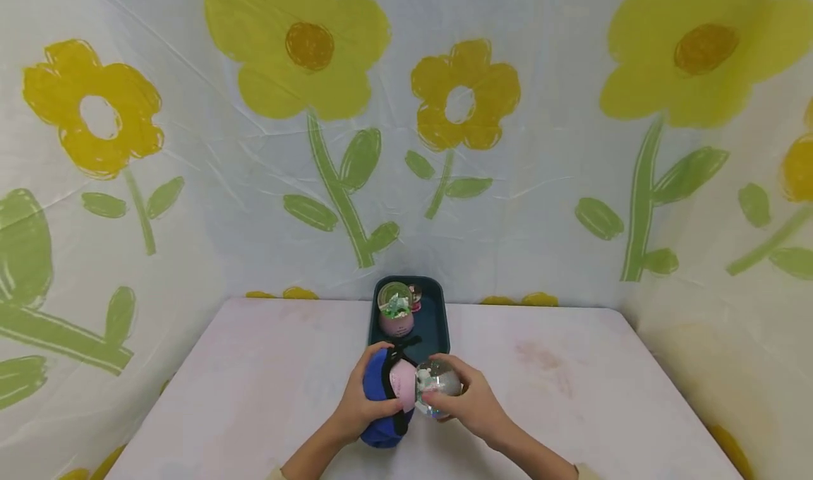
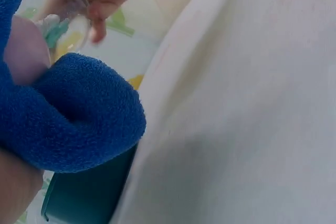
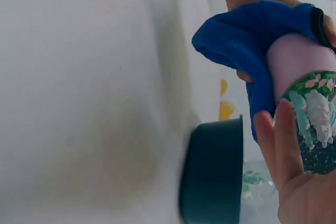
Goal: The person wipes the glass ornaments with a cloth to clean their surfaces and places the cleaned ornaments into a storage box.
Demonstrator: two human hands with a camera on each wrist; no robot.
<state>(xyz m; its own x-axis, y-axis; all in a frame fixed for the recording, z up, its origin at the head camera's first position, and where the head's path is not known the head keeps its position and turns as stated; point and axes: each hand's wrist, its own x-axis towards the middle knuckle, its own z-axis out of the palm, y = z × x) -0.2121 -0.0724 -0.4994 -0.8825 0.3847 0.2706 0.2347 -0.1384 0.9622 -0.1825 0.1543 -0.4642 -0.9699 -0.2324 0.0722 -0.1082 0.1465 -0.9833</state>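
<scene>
A snow globe with a pink base and a clear dome lies tilted on its side between the two hands, above the table. My left hand grips a blue terry cloth with black edging, wrapped round the pink base, its thumb pressing near the base. At the dome, my right hand holds the glass, thumb on the near side and fingers round the far side. White and teal figures show inside the dome in the right wrist view. In the left wrist view, the cloth covers part of the base.
Just beyond the hands is a dark teal tray on the white table. Inside it stand another snow globe with a pink base and a smaller pink-based globe. Behind the table hangs a flower-printed cloth backdrop.
</scene>
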